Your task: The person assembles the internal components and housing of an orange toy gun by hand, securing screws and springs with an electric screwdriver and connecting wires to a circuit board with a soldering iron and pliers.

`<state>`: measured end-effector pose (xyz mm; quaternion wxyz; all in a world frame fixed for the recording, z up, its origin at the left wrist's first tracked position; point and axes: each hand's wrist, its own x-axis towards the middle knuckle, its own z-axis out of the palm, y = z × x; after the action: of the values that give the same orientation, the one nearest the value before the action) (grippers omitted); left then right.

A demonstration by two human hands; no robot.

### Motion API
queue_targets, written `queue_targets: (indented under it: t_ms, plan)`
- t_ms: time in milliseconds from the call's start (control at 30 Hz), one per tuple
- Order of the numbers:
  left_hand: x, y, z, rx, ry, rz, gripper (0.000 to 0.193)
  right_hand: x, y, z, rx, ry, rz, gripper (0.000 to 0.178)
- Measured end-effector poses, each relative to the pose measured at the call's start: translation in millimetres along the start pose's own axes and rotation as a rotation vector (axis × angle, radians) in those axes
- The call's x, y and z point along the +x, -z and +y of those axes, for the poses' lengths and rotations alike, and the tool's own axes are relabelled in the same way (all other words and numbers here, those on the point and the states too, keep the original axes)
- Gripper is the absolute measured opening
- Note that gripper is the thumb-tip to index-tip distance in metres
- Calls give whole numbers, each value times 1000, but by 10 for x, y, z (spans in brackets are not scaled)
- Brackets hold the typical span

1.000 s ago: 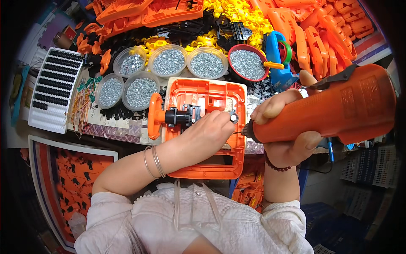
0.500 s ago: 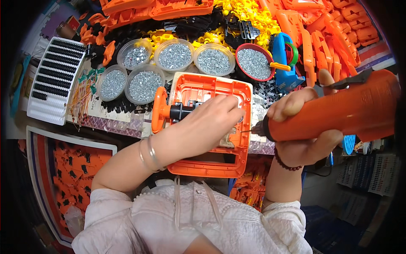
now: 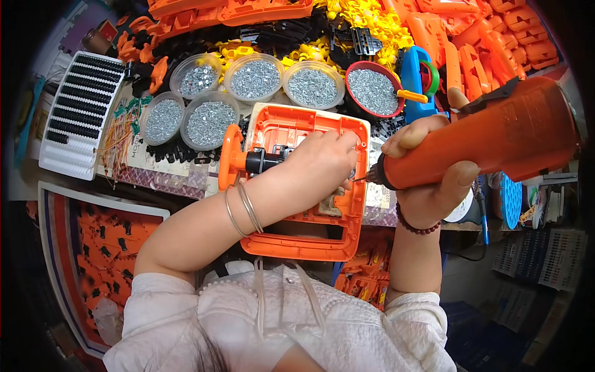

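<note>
An orange plastic housing [image 3: 297, 249] with raised ribs lies open side up in front of me. At its left side sits an orange handle [image 3: 232, 158] joined to a black cylinder [image 3: 257, 162]. My left hand [image 3: 322, 158] reaches over the housing with its fingers pinched together near the right inner wall; whatever they hold is hidden. My right hand [image 3: 427, 201] is wrapped round an orange electric screwdriver [image 3: 483, 139], held almost level. Its thin bit points left, over the housing's right rim, close to my left fingertips.
Behind the housing stand several clear tubs of small screws [image 3: 256, 79] and a red tub [image 3: 373, 93]. A white rack with black coiled parts [image 3: 83, 111] is at the left. Yellow parts [image 3: 390, 31] and orange shells [image 3: 474, 68] are heaped behind. A blue tape dispenser [image 3: 416, 80] stands right.
My left hand has shifted slightly up and right inside the housing. The screwdriver in my right hand has moved a little up and left, its bit nearer my left fingers.
</note>
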<state>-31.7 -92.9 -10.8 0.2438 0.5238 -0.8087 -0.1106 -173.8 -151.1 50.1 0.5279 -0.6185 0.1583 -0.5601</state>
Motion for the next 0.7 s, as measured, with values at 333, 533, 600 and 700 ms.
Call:
queue_targets:
  t_ms: [333, 533, 600, 700]
  plan:
    - [-48, -61, 38, 67, 56, -4, 35, -41, 8, 87, 37, 1, -28, 89]
    - [-75, -145, 0, 79, 42, 44, 38, -27, -32, 177, 61, 69, -86, 80]
    - [-78, -151, -7, 81, 35, 65, 39, -12, -41, 189, 62, 86, -84, 80]
    - [-87, -132, -4, 48, 28, 49, 39, -4, -35, 195, 40, 86, -101, 80]
